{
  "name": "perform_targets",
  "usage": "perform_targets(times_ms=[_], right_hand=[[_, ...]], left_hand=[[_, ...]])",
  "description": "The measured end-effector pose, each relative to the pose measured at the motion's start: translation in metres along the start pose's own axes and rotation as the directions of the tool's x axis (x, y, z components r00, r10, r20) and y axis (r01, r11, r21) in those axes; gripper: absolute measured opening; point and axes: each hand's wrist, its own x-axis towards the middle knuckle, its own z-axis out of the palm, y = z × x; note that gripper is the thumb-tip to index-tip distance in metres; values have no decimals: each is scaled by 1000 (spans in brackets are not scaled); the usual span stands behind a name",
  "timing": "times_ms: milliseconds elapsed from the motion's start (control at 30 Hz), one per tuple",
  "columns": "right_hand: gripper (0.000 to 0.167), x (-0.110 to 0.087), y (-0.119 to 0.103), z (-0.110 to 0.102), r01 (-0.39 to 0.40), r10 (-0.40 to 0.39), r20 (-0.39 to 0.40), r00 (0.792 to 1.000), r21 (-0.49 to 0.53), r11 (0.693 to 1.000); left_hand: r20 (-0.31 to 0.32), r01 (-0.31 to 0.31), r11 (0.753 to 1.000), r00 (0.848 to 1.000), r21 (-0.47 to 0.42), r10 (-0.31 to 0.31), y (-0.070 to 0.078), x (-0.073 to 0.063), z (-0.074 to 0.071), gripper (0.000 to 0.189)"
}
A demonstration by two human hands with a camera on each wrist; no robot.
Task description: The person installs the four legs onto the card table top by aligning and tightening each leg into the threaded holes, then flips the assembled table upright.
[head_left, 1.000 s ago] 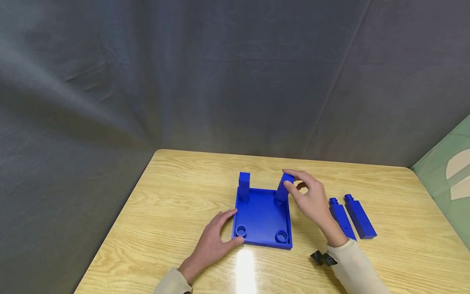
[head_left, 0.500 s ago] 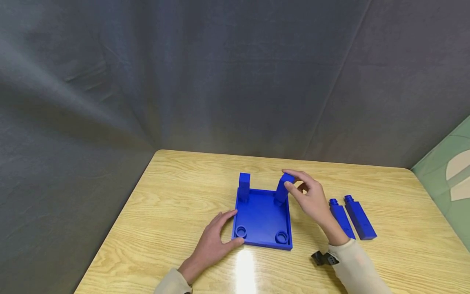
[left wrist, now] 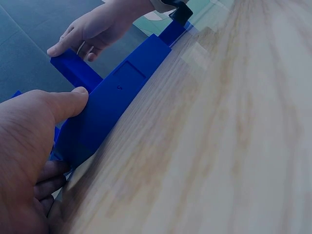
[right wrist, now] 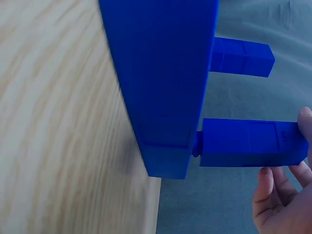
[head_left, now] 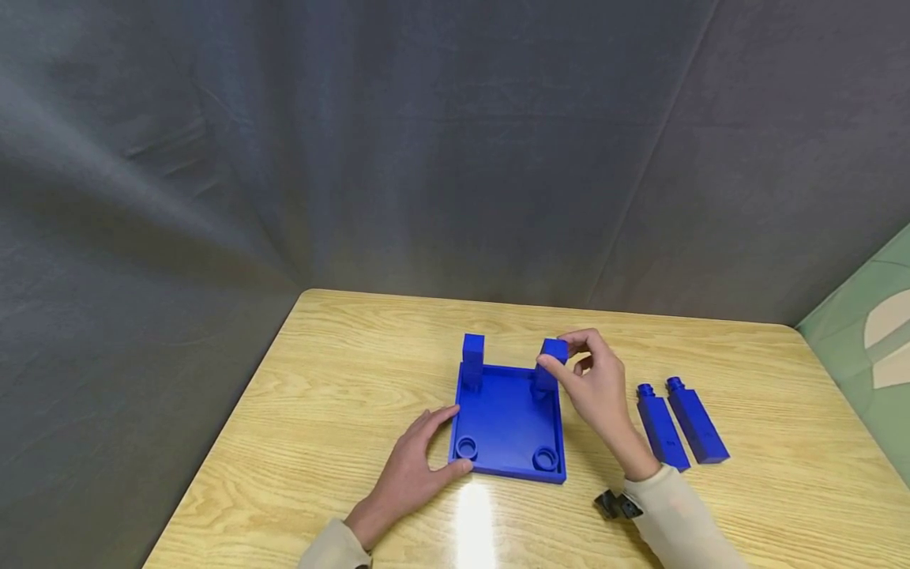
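A blue square tray-like base [head_left: 506, 423] lies on the table, with round threaded sockets at its two near corners. My left hand [head_left: 408, 466] holds its near left corner, thumb on the front edge and fingers along the left side. At the far right corner, my right hand [head_left: 599, 391] pinches the top of a blue square leg [right wrist: 243, 141] between thumb and fingers. The leg stands nearly upright, and a bit of its narrow neck shows at the base in the right wrist view. Another blue leg [head_left: 472, 359] stands upright at the far left corner.
Two more blue legs, one nearer [head_left: 663, 431] and one farther right [head_left: 698, 425], lie on the wooden table [head_left: 341, 371] with threaded ends pointing away. A dark grey curtain [head_left: 455, 158] hangs behind the table. A black device [head_left: 617, 504] sits at the right wrist.
My right hand has turned its grip round the leg, the thumb shifting left across it. The leg now looks turned and more upright. The left hand and base have stayed put.
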Motion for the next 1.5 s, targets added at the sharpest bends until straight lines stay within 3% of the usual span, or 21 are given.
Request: perform_targets(times_ms=[167, 300, 367, 467, 533, 633, 800, 933, 1167, 1300, 1500], right_hand=[[42, 0, 1, -1, -10, 10, 20, 1000, 2, 1000], [41, 1, 4, -3, -9, -5, 91, 996, 147, 989], [40, 2, 6, -5, -13, -32, 154, 988, 283, 959], [43, 3, 9, -7, -55, -80, 261, 962, 474, 879], [45, 4, 12, -8, -94, -101, 318, 943, 544, 834], [45, 6, 16, -9, -131, -107, 362, 926, 573, 809], [42, 6, 20, -9, -156, -81, 382, 921, 550, 820], [40, 5, 21, -9, -156, -52, 369, 928, 512, 845], [36, 2, 19, -5, -90, -2, 240, 971, 371, 924], [29, 2, 15, -2, -86, 33, 161, 986, 337, 938], [30, -1, 8, 0, -129, 101, 113, 988, 277, 952]], left_hand=[[5, 5, 1000, 1000, 3, -5, 0, 0, 1, 82], [4, 2, 1000, 1000, 1, -2, 0, 1, 1, 81], [5, 1, 1000, 1000, 0, -1, 0, 1, 1, 81], [6, 2, 1000, 1000, -2, -2, 0, 1, 0, 81], [7, 3, 1000, 1000, -6, -3, 0, 1, 0, 81], [7, 5, 1000, 1000, -11, -5, 0, 1, 0, 81], [7, 5, 1000, 1000, -12, -5, 0, 1, 0, 81], [6, 3, 1000, 1000, -10, -3, 0, 1, 0, 81], [6, 4, 1000, 1000, -13, -4, 1, 1, -1, 81], [6, 0, 1000, 1000, -11, 0, 1, 1, -1, 82], [7, 3, 1000, 1000, -9, -3, 1, 1, 0, 81]])
